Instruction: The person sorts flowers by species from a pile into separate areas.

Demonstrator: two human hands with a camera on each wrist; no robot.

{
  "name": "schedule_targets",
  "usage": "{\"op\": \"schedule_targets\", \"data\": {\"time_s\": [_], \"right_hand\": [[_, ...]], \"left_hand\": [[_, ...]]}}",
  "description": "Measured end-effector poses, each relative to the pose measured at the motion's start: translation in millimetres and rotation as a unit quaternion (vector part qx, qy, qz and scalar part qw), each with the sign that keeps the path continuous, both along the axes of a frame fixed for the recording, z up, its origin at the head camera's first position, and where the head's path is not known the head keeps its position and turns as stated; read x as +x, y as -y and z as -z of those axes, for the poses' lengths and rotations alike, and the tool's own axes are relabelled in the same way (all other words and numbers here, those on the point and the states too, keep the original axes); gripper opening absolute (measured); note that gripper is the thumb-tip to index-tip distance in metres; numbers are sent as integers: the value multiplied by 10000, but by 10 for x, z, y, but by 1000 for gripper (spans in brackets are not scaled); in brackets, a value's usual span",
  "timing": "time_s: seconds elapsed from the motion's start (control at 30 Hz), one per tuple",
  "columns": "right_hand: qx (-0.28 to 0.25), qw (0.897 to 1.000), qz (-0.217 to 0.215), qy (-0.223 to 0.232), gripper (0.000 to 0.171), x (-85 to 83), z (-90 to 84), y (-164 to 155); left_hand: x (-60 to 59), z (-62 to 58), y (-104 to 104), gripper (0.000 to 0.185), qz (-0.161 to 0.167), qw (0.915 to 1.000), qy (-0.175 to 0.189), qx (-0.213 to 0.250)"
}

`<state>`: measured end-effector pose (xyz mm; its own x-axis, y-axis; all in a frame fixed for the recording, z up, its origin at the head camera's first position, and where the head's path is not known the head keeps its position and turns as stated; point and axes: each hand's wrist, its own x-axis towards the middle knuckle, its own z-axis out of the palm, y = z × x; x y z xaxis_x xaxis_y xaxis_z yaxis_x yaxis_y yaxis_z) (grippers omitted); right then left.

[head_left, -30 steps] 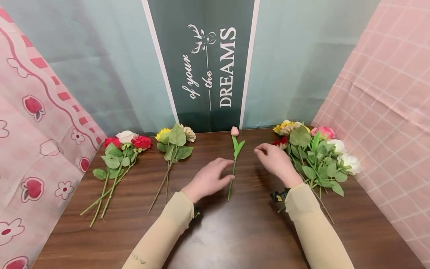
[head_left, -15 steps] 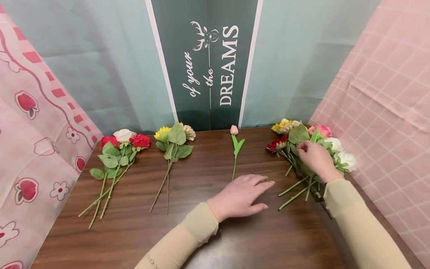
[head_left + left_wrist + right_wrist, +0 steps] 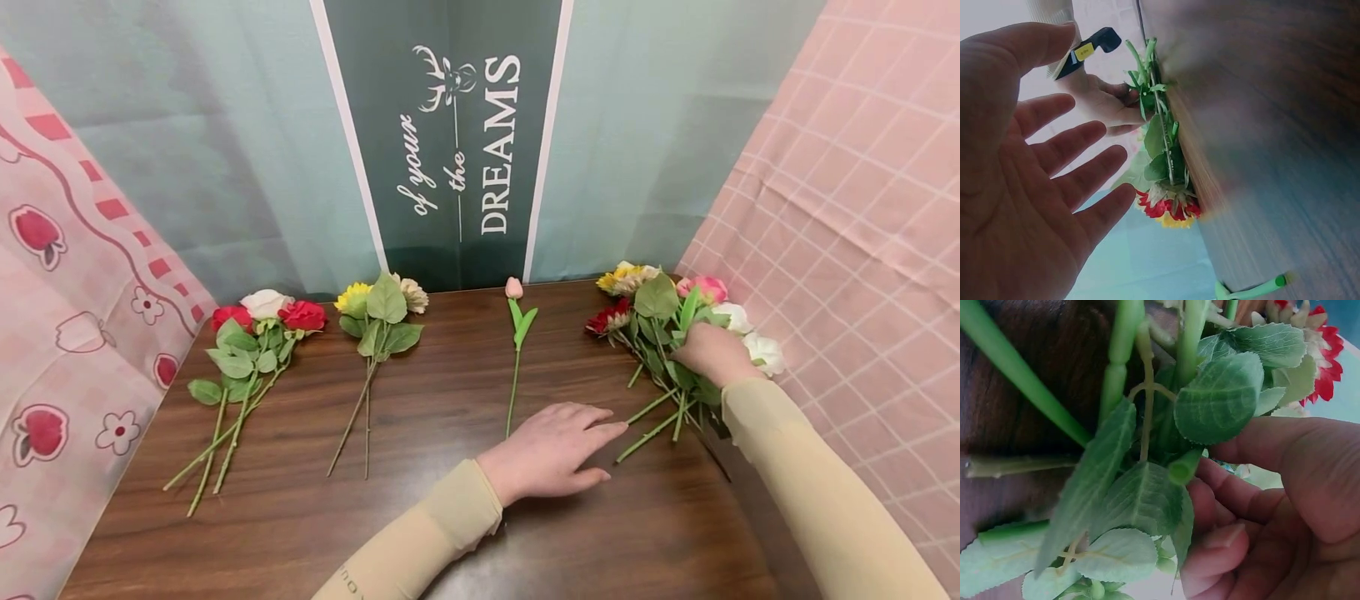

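Two hands: right hand (image 3: 708,354) fingers grip the bouquet (image 3: 660,333); left hand (image 3: 555,450) fingers spread flat.

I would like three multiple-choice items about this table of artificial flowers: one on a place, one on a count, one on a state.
1. Where does the single pink tulip lie?
A. left edge
B. table centre
C. in a vase

2. How many flower groups lie left of the tulip?
A. two
B. four
C. none

3. The left hand is:
A. gripping a stem
B. open, fingers straight
C. a fist

Answers:
1 B, it lies alone mid-table.
2 A, a rose bunch and a sunflower bunch.
3 B, the fingers are spread; the right hand grips the mixed bunch.
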<state>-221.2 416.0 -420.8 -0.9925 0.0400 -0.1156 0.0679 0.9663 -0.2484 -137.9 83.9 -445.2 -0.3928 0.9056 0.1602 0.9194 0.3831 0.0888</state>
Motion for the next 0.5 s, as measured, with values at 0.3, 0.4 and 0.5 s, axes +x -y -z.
{"op": "schedule_targets", "data": {"time_s": [0.3,0.4,0.5], "right_hand": [[-274,9995,117,-55,27,-4,-14,-79],[-526,9982,243,-172,31,53,-72,-134],[-837,9954,422,-178,32,126,-144,-195]], "left_hand": [[-37,-37,37,64,-22,9999,71,71],[-52,-57,51,63,-59,9998,179,76],[-73,-83,76,62,-103,9996,231,89]]}}
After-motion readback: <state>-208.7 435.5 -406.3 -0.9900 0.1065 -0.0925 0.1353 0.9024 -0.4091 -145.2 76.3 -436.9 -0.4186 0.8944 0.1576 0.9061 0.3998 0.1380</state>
